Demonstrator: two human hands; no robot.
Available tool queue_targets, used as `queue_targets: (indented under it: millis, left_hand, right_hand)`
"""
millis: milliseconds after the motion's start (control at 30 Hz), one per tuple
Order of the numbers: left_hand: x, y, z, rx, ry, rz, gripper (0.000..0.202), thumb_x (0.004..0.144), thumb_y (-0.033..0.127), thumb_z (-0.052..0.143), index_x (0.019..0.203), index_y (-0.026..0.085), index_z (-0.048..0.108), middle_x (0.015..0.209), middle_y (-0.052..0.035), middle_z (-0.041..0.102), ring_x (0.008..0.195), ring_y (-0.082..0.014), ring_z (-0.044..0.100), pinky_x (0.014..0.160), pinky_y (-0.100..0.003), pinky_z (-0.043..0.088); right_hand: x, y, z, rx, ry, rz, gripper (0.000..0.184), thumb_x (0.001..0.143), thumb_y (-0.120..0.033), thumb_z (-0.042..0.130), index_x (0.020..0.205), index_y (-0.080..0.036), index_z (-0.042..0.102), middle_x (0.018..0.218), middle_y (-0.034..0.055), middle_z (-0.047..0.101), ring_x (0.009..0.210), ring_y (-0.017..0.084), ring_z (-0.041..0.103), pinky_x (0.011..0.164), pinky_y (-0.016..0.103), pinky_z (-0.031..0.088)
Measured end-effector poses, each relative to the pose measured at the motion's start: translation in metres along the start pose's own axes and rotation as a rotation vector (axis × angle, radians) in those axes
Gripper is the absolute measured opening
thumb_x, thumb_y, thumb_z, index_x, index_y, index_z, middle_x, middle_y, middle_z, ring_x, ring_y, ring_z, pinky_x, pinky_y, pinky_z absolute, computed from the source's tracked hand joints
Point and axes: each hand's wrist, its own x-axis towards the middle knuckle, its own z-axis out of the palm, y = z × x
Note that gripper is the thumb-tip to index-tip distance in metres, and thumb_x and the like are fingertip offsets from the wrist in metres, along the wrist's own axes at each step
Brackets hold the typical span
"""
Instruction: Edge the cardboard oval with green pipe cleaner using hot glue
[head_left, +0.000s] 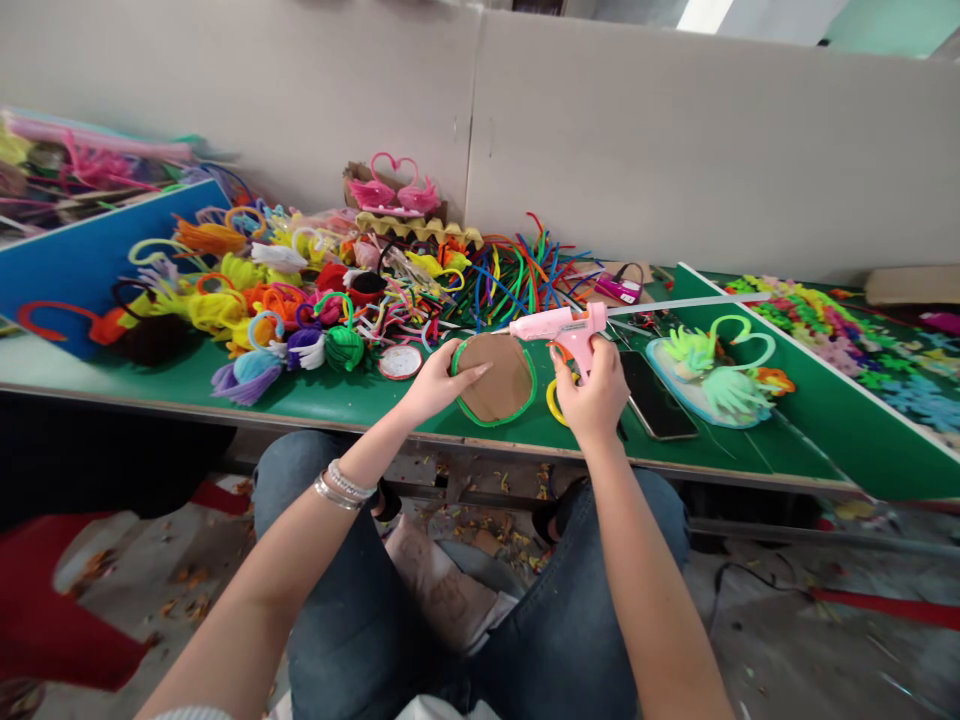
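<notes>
the left hand (pixel 439 385) lies flat with fingers spread on the brown cardboard disc (pixel 495 380), probably to keep it from sliding on the green table (pixel 337 400) while its green pipe-cleaner rim (pixel 491 420) is glued. the right hand (pixel 596 395) is closed around the handle of the pink glue gun (pixel 562 325), held level above the disc's far edge with the nozzle pointing left. both forearms reach forward over the knees, the wrists almost straight.

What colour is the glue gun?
Pink, with an orange trigger; the glue gun shows in the head view.
</notes>
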Motion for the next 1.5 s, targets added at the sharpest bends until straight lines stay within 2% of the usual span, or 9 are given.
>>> queue_targets:
  millis: [467,733,1133,1500]
  left_hand:
    - [-0.0002,0.0004,-0.0011,0.029,0.045,-0.004,0.033,0.075,0.038,0.067,0.095,0.015,0.056,0.093,-0.0048,0.063,0.086,-0.0173,0.058,0.075,-0.028,0.047]
    - [0.0006,0.0011,-0.0023,-0.009,0.060,-0.017,0.036,0.073,0.038,0.068,0.098,0.014,0.057,0.097,-0.0053,0.064,0.090,-0.0179,0.058,0.079,-0.028,0.047]
    - [0.0003,0.0000,-0.0030,-0.033,0.059,-0.029,0.038,0.073,0.039,0.068,0.099,0.014,0.057,0.097,-0.0059,0.064,0.090,-0.0185,0.058,0.079,-0.029,0.047]
    - [0.0007,0.0082,-0.0027,-0.165,0.121,-0.093,0.046,0.063,0.041,0.075,0.096,0.015,0.057,0.095,-0.0049,0.064,0.090,-0.0191,0.059,0.076,-0.027,0.049]
  right_hand:
    - [0.0019,0.0077,-0.0018,-0.037,0.023,0.032,0.032,0.083,-0.042,0.054,0.104,-0.017,0.053,0.091,0.0131,0.065,0.083,0.027,0.063,0.064,0.033,0.048]
    - [0.0031,0.0074,-0.0051,-0.027,-0.041,0.109,0.032,0.084,-0.041,0.051,0.105,-0.017,0.054,0.095,0.0144,0.065,0.087,0.027,0.063,0.069,0.036,0.048]
    - [0.0032,0.0083,-0.0075,-0.032,-0.054,0.152,0.031,0.086,-0.039,0.049,0.106,-0.017,0.054,0.100,0.0153,0.064,0.095,0.028,0.061,0.075,0.036,0.047]
    - [0.0042,0.0088,-0.0097,-0.049,-0.051,0.155,0.030,0.085,-0.037,0.049,0.106,-0.016,0.054,0.101,0.0157,0.064,0.094,0.028,0.062,0.076,0.036,0.047]
